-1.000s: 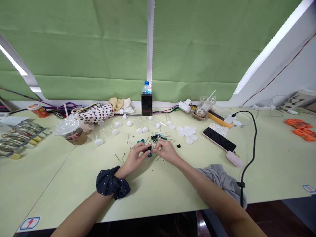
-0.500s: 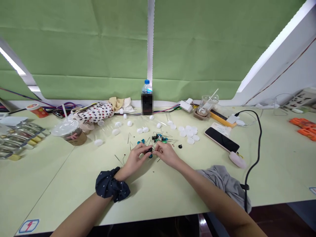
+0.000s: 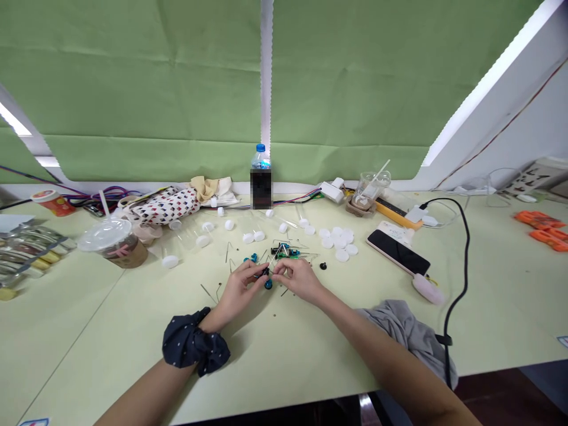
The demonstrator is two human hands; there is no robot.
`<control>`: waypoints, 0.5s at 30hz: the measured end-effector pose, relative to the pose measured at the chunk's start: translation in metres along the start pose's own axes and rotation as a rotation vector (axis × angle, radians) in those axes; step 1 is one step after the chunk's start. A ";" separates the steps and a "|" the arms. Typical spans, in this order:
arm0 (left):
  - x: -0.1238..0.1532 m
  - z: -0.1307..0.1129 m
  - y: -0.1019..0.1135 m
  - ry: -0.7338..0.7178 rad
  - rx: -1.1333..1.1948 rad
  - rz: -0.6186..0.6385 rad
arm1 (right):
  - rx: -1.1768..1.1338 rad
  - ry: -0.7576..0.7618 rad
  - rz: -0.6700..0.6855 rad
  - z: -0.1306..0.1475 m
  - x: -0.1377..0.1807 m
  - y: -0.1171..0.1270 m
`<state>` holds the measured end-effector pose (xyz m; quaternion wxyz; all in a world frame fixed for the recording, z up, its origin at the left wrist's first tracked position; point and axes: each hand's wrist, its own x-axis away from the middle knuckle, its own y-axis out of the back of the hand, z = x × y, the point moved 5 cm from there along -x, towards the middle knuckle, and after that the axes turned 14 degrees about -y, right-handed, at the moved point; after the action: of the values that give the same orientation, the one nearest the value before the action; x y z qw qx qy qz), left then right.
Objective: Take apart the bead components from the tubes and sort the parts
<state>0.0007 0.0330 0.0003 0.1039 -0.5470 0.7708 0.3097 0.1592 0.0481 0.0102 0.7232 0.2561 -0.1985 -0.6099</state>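
My left hand [image 3: 237,288] and right hand [image 3: 298,277] pinch one small black part [image 3: 265,271] between closed fingers, just before the bottle [image 3: 260,179].

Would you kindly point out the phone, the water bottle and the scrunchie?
phone [image 3: 398,251], head view, middle of its dark screen.
water bottle [image 3: 261,160], head view, clear shoulder under the blue cap.
scrunchie [image 3: 193,349], head view, middle of the dotted fabric.

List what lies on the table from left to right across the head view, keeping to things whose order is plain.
Lidded drink cup → patterned pouch → left hand → right hand → cluster of white caps → black phone → black cable → orange items.
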 end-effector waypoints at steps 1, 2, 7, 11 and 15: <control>0.000 0.001 0.001 0.003 0.000 -0.016 | 0.004 -0.007 0.005 -0.001 -0.001 0.000; 0.000 0.002 0.002 0.009 -0.007 -0.039 | 0.014 -0.019 0.010 -0.003 -0.002 0.000; 0.001 0.005 0.011 0.107 -0.024 -0.160 | 0.132 -0.083 0.013 -0.011 -0.006 0.004; 0.002 0.009 0.016 0.175 0.010 -0.175 | 0.237 -0.094 0.016 -0.016 -0.007 0.005; 0.003 0.015 0.019 0.236 0.096 -0.254 | 0.250 -0.163 -0.038 -0.023 -0.010 0.011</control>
<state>-0.0205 0.0437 -0.0057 0.0768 -0.6669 0.7163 0.1906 0.1800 0.0622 -0.0005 0.6556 0.2975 -0.3260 -0.6127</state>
